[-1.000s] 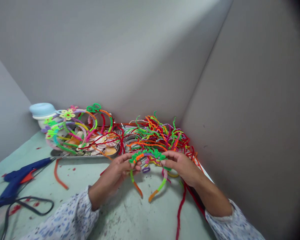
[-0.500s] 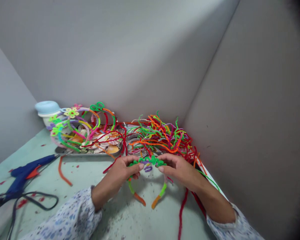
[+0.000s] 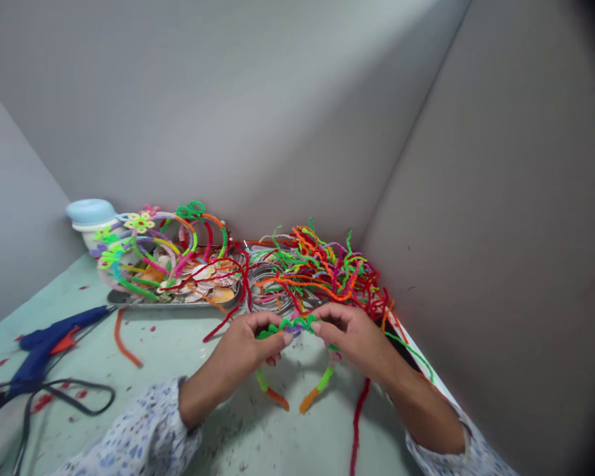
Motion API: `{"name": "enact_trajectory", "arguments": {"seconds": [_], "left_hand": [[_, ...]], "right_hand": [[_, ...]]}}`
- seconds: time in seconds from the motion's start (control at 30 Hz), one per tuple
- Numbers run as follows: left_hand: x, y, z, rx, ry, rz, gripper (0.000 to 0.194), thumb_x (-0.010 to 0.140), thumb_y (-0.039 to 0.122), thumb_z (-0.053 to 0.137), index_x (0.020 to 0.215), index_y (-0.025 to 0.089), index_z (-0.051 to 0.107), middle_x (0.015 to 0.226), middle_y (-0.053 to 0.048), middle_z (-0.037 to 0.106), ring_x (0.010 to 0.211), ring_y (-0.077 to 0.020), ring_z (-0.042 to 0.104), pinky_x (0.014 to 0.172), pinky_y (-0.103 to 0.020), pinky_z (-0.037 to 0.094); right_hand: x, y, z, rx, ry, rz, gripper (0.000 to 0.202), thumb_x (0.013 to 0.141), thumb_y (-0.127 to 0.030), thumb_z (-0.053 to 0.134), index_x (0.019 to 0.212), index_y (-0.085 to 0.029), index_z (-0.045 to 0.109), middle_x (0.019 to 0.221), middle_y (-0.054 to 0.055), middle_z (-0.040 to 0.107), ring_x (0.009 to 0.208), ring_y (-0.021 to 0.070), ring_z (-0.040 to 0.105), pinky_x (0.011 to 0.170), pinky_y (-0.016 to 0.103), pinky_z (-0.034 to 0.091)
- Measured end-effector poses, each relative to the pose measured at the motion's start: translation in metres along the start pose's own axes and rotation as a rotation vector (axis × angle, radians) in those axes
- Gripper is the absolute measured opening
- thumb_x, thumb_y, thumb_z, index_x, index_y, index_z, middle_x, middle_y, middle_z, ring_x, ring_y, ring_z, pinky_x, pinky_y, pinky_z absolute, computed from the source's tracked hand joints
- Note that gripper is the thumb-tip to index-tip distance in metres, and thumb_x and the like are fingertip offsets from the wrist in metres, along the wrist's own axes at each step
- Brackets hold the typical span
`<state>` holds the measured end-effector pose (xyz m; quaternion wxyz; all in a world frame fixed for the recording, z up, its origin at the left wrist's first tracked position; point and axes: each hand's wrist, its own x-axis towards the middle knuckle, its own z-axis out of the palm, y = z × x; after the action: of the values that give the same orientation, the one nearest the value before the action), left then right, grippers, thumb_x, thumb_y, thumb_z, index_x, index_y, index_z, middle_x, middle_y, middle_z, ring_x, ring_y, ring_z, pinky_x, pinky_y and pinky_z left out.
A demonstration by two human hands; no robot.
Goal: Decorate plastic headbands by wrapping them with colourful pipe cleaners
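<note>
Between my hands is a headband [image 3: 322, 379] wrapped in pipe cleaner, with lime green and orange ends pointing down toward me. A wavy green pipe cleaner [image 3: 297, 322] runs along its top, and a bit of purple [image 3: 292, 330] shows beneath it. My left hand [image 3: 252, 347] pinches the band's left side between thumb and fingers. My right hand [image 3: 359, 337] is closed on the right side of the top, thumb and fingertips against the green waves. Parts of the band are hidden behind my fingers.
At the back left, finished-looking headbands [image 3: 171, 246] rest on a metal tray [image 3: 173, 305] of shells. A heap of pipe cleaners [image 3: 322, 264] lies behind my hands beside coiled wire [image 3: 270, 291]. A blue glue gun [image 3: 44, 347], its cord [image 3: 94, 413] and a white-and-blue container [image 3: 95, 221] are left.
The green wavy top has tilted and flattened, and the purple loop that hung below it now sits close under it. Both hands keep their pinch, with small finger shifts.
</note>
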<state>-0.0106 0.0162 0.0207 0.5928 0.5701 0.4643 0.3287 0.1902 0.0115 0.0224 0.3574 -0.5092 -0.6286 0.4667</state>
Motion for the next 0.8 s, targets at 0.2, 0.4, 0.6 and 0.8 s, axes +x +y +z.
{"name": "enact_trajectory", "arguments": {"seconds": [0.2, 0.4, 0.6, 0.8], "left_hand": [[-0.0019, 0.0000, 0.0013, 0.041, 0.006, 0.009, 0.021, 0.073, 0.036, 0.065, 0.077, 0.016, 0.058, 0.055, 0.005, 0.053, 0.049, -0.0089, 0.049, 0.050, -0.021, 0.038], [-0.0022, -0.0035, 0.0007, 0.073, 0.013, 0.052, 0.019, 0.075, 0.034, 0.063, 0.075, 0.016, 0.060, 0.055, 0.004, 0.054, 0.049, -0.0097, 0.050, 0.050, -0.021, 0.038], [-0.0027, -0.0045, 0.0014, 0.067, 0.039, 0.077, 0.018, 0.075, 0.034, 0.062, 0.075, 0.016, 0.061, 0.056, 0.004, 0.053, 0.049, -0.0092, 0.048, 0.049, -0.020, 0.038], [-0.0028, -0.0039, 0.0030, 0.003, 0.039, 0.074, 0.022, 0.075, 0.036, 0.064, 0.085, 0.017, 0.064, 0.058, 0.004, 0.054, 0.050, -0.0090, 0.047, 0.050, -0.021, 0.039]], "right_hand": [[-0.0007, -0.0010, 0.0009, 0.032, -0.002, 0.002, 0.014, 0.081, -0.030, 0.058, 0.084, -0.017, 0.063, 0.067, -0.002, 0.052, 0.057, 0.0096, 0.044, 0.051, 0.022, 0.039], [-0.0023, -0.0002, 0.0016, 0.158, -0.039, 0.068, 0.014, 0.081, -0.031, 0.057, 0.085, -0.018, 0.061, 0.063, -0.004, 0.045, 0.050, 0.0076, 0.039, 0.043, 0.020, 0.037], [-0.0015, 0.0004, 0.0029, 0.146, -0.027, 0.056, 0.015, 0.081, -0.031, 0.057, 0.084, -0.017, 0.061, 0.063, -0.004, 0.046, 0.051, 0.0072, 0.038, 0.044, 0.019, 0.034], [-0.0019, -0.0019, 0.0007, 0.082, -0.027, 0.025, 0.018, 0.081, -0.032, 0.059, 0.090, -0.018, 0.065, 0.067, -0.003, 0.050, 0.056, 0.0087, 0.042, 0.048, 0.021, 0.037]]}}
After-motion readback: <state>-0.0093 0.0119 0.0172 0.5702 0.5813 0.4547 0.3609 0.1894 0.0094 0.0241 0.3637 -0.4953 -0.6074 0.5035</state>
